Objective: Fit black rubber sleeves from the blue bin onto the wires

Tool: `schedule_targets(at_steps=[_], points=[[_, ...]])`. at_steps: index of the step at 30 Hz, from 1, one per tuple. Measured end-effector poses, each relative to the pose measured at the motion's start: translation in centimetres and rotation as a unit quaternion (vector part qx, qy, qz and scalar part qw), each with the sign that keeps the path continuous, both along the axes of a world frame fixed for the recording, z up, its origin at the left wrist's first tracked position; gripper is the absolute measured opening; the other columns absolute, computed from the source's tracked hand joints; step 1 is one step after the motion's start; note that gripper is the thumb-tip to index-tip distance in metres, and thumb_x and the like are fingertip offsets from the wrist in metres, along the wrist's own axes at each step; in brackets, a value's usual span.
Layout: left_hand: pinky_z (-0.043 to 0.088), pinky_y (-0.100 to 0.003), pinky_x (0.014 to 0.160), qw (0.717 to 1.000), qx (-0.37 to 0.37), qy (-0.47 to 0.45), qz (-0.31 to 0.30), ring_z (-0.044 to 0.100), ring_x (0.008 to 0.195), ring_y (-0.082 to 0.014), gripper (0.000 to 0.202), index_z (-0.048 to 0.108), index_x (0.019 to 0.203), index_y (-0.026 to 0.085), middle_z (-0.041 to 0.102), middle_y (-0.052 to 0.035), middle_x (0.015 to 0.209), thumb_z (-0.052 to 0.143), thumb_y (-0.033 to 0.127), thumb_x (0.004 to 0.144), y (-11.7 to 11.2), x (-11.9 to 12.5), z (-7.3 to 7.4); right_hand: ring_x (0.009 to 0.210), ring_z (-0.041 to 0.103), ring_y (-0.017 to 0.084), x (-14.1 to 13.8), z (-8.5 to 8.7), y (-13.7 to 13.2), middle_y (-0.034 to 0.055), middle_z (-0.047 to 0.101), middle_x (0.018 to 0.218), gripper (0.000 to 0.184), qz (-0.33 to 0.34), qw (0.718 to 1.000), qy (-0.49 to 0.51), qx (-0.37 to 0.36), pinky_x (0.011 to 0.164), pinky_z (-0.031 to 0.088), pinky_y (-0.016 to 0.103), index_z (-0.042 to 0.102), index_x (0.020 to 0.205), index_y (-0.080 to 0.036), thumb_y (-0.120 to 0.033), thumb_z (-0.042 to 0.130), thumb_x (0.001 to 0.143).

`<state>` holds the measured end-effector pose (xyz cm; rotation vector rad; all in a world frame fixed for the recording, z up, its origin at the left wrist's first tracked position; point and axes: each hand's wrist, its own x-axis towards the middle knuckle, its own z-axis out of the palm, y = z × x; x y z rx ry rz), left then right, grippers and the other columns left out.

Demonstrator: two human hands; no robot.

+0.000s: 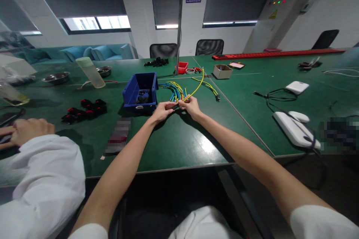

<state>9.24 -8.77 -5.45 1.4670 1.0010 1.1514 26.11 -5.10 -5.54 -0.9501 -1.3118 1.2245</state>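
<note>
Both my arms reach out over the green table (179, 145). My left hand (162, 111) and my right hand (190, 106) meet with fingers pinched together around a small dark part and the end of a yellow wire (198, 86) that curves up and away. Just beyond my hands lies a bundle of yellow, green and blue wires (174, 90). A blue bin (141, 92) holding dark parts stands to the left of the bundle.
Black and red parts (84, 110) lie at left, near another person's hand and white sleeve (33, 157). A tilted bottle (90, 72), metal bowls, a red box (182, 67), a cardboard box (222, 71), white devices with cables (294, 127) surround.
</note>
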Motion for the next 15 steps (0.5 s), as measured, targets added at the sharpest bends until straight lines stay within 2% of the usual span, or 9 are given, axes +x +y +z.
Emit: schedule_targets(at_steps=[7,15], points=[[0.046,-0.043,0.096,1.000,0.006,0.004,-0.005,0.063,0.104,-0.0245,0.045,0.068,0.105,0.012,0.068,-0.0118,0.111,0.071,0.015,0.060,-0.04,0.03,0.04,0.056,0.058,0.012,-0.04,-0.34,0.24,-0.0001,0.062,0.064,0.041,0.006,1.000,-0.009,0.012,0.050,0.050,0.023,0.051,0.071,-0.018,-0.043,0.079,0.055],[0.045,-0.044,0.097,1.000,0.007,-0.002,-0.012,0.062,0.107,-0.0254,0.047,0.068,0.105,0.011,0.068,-0.0120,0.112,0.060,0.004,0.059,0.14,0.01,-0.14,0.056,0.058,0.012,-0.08,-0.40,0.28,0.0002,0.062,0.065,0.040,0.010,1.000,-0.020,0.013,0.049,0.049,0.023,0.051,0.070,-0.018,-0.042,0.079,0.054]])
